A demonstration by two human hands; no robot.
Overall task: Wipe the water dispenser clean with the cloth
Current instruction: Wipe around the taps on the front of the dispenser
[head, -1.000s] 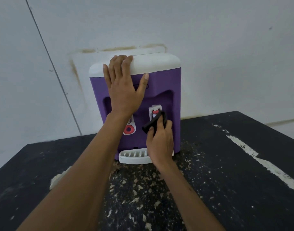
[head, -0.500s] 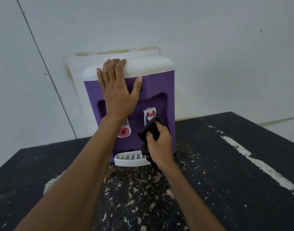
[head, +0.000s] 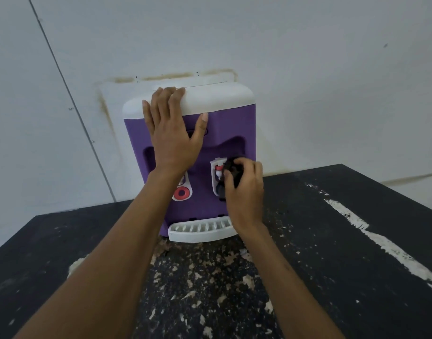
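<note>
Dispenser (head: 230,128) stands on the surface (head: 344,253), left hand (head: 173,140) spread flat against its upper front, right hand (head: 246,194) gripping the cloth (head: 232,171) at the tap (head: 216,173); wiping looks underway, most faces apparently remaining.

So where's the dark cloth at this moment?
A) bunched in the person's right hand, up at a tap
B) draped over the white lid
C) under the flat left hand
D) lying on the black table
A: the right hand grips the dark cloth against the tap, while the left hand lies flat on the water dispenser.
</note>
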